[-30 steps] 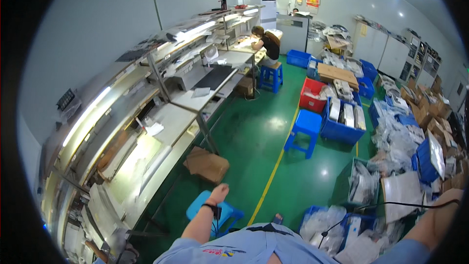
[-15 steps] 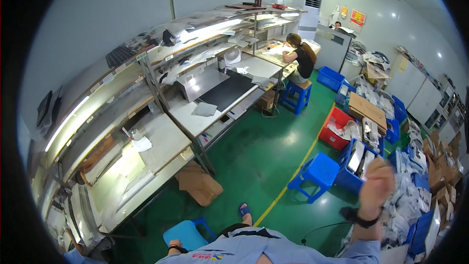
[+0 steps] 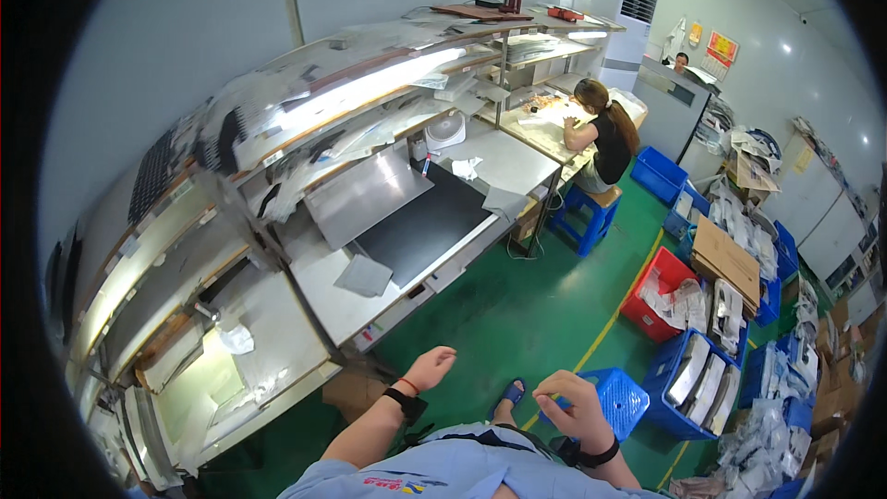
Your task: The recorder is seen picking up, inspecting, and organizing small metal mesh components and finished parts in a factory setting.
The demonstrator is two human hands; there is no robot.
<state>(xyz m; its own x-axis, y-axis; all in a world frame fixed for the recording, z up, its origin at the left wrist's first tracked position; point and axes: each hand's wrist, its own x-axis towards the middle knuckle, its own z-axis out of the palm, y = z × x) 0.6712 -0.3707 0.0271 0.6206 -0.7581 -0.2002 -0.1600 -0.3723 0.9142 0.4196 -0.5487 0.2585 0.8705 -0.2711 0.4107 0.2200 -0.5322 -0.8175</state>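
My left hand [image 3: 431, 369] is in front of the bench's near edge, its fingers folded together with nothing seen in them. Dark bands circle that wrist. My right hand [image 3: 575, 407] hangs over a blue plastic stool [image 3: 621, 404], fingers bent but apart from the thumb, and it holds nothing I can see. A dark watch or band sits on the right wrist. Closest to my left hand is the white workbench [image 3: 314, 300], bearing a black mat [image 3: 425, 231], a folded grey cloth [image 3: 364, 275] and a tilted metal sheet [image 3: 370, 196].
A person [image 3: 605, 137] sits at the bench's far end on a blue stool [image 3: 589, 218]. To the right stand a red crate [image 3: 647, 300], blue crates [image 3: 665, 388] of wrapped parts and a flat cardboard box [image 3: 725, 261]. Under the bench lies a cardboard box [image 3: 356, 395].
My right hand has come down and left from its raised place by the crates. My left hand has risen forward from beside the near blue stool. The bench looks nearer.
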